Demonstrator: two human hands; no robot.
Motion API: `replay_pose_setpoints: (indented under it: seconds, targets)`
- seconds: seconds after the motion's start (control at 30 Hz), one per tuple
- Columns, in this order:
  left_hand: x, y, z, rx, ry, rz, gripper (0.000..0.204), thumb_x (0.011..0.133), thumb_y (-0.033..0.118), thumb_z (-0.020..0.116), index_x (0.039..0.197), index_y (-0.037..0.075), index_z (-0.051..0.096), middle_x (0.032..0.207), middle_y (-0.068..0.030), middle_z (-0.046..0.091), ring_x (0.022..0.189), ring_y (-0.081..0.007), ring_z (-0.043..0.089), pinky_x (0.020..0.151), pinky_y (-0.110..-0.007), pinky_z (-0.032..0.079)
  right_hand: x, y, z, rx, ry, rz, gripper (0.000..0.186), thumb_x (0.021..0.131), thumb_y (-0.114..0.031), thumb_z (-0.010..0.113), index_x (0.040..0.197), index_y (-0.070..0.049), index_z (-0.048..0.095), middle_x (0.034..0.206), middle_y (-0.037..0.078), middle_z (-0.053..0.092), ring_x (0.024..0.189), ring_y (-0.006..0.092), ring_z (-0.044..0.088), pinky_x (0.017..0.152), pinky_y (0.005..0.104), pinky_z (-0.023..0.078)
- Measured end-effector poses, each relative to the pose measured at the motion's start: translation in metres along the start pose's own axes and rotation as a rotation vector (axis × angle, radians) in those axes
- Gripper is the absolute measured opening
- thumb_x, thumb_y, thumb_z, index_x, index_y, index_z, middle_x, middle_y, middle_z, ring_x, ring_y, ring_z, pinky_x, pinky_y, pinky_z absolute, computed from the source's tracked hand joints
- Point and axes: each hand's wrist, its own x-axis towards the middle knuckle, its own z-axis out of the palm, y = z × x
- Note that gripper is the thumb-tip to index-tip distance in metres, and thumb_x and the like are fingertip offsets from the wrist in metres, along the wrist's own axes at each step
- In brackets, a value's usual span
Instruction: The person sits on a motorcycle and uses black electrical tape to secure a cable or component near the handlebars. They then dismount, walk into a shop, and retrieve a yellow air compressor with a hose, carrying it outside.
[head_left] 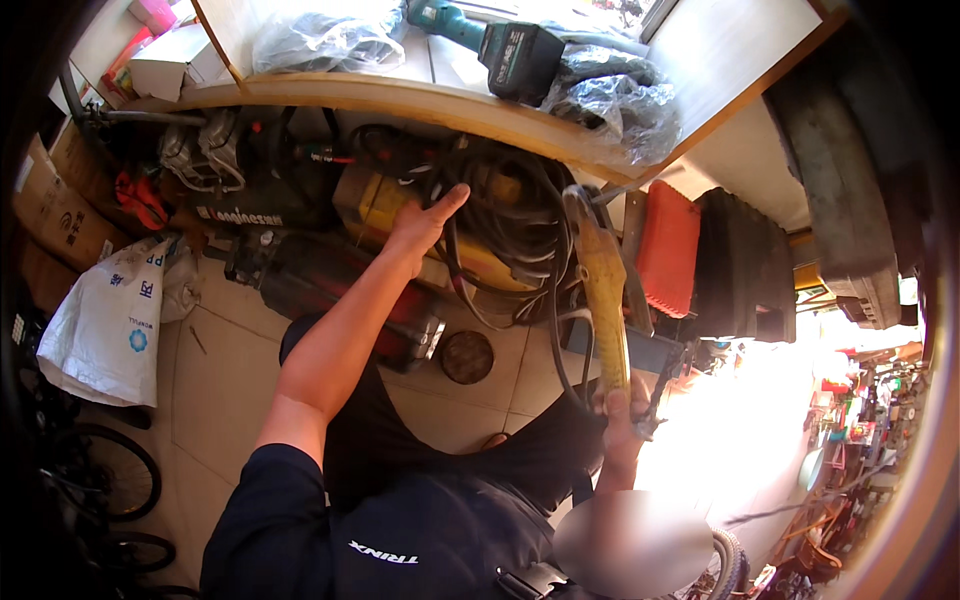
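Observation:
My left hand [428, 228] reaches over a yellow machine [375, 205], with thumb and finger apart. It is beside a bundle of black cables [510, 215] heaped on the machine; whether it touches either is unclear. At the right, my right hand [620, 420] is closed around the lower end of a long, worn yellow tool [604, 285] with a greyish upper end. A black cable hangs alongside this tool. The exact kind of tool is hard to make out.
A shelf [380, 95] above holds a teal cordless tool [490, 45] and plastic-wrapped items. A dark red-black machine [330, 280] and a round dark disc [467, 357] are on the tiled floor. A white sack [110, 320] stands left, a red case [668, 250] right.

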Motion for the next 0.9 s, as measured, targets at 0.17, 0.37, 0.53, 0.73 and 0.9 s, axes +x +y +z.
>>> replay_pose_setpoints:
  seconds: [0.17, 0.37, 0.53, 0.73, 0.9]
  targets:
    - [0.006, 0.003, 0.052, 0.025, 0.126, 0.312, 0.116, 0.064, 0.062, 0.094, 0.148, 0.002, 0.042, 0.139, -0.0206, 0.057, 0.127, -0.0302, 0.058, 0.104, -0.041, 0.049, -0.021, 0.020, -0.014, 0.113, 0.007, 0.123, 0.058, 0.090, -0.026, 0.078, 0.134, 0.005, 0.056, 0.097, 0.002, 0.064, 0.083, 0.0097, 0.058, 0.074, 0.0234, 0.047]
    - [-0.007, 0.028, 0.096, 0.399, 0.556, -0.003, 0.120, 0.064, 0.051, 0.094, 0.151, 0.002, 0.028, 0.150, -0.0264, 0.043, 0.137, -0.0417, 0.047, 0.112, -0.051, 0.044, -0.016, 0.065, -0.005, 0.251, -0.034, 0.232, 0.055, 0.086, -0.017, 0.077, 0.134, 0.005, 0.059, 0.103, 0.004, 0.067, 0.089, 0.0108, 0.060, 0.081, 0.0239, 0.048]
    - [0.009, 0.023, 0.100, 0.368, 0.568, 0.044, 0.102, 0.070, 0.043, 0.092, 0.143, 0.001, 0.034, 0.141, -0.0274, 0.050, 0.133, -0.0425, 0.052, 0.110, -0.051, 0.047, -0.016, 0.083, 0.004, 0.386, -0.039, 0.303, 0.056, 0.086, -0.018, 0.077, 0.134, 0.005, 0.060, 0.096, 0.000, 0.065, 0.078, 0.0062, 0.054, 0.068, 0.0214, 0.042]
    - [0.022, 0.013, 0.097, 0.320, 0.588, 0.128, 0.094, 0.072, 0.033, 0.089, 0.137, -0.006, 0.034, 0.140, -0.0303, 0.054, 0.129, -0.0444, 0.057, 0.109, -0.049, 0.050, -0.011, 0.092, -0.004, 0.388, -0.106, 0.273, 0.057, 0.085, -0.019, 0.078, 0.134, 0.004, 0.061, 0.090, -0.002, 0.064, 0.070, 0.0050, 0.052, 0.061, 0.0205, 0.038]
    - [0.022, 0.003, 0.097, 0.455, 0.538, 0.305, 0.089, 0.072, 0.033, 0.089, 0.135, -0.006, 0.039, 0.136, -0.0293, 0.057, 0.128, -0.0430, 0.058, 0.107, -0.048, 0.050, -0.012, 0.089, -0.012, 0.486, -0.056, 0.279, 0.060, 0.084, -0.022, 0.077, 0.135, 0.004, 0.060, 0.083, 0.000, 0.061, 0.069, 0.0070, 0.054, 0.059, 0.0198, 0.040]
